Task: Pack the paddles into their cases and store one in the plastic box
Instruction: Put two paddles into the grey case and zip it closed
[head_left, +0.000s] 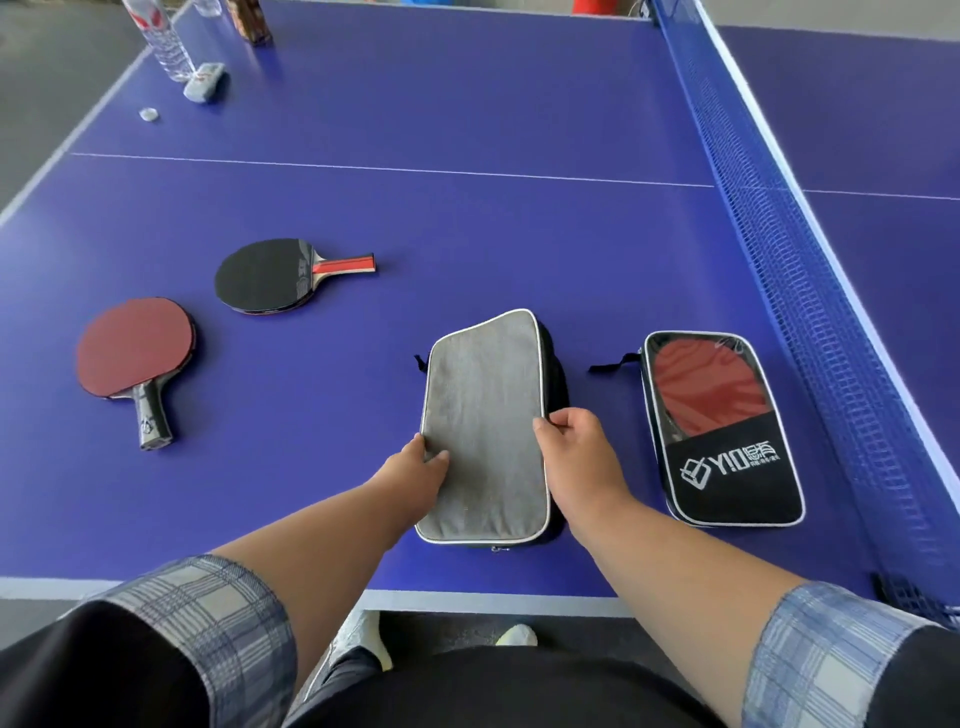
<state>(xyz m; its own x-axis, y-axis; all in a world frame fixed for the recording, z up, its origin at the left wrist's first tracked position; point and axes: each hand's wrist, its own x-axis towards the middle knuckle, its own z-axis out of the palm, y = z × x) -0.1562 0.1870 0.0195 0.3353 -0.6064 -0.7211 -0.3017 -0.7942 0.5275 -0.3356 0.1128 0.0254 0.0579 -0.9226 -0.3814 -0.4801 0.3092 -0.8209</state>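
Observation:
A grey paddle case (483, 415) with white piping lies flat on the blue table (467, 234), right in front of me. My left hand (415, 467) grips its left edge and my right hand (576, 441) pinches its right edge. To the right lies a black case (727, 467) with a clear window; a red paddle shows inside it. Two bare paddles lie at the left: a red-faced one (132, 358) with a black handle and a black-faced one (270, 275) with a red and wood handle. No plastic box is in view.
The blue net (789, 249) runs along the right side. At the far left corner stand a clear water bottle (166, 41), a grey remote-like object (205, 80), a bottle cap (149, 114) and a brown box (252, 21). The table's near edge is just below the grey case.

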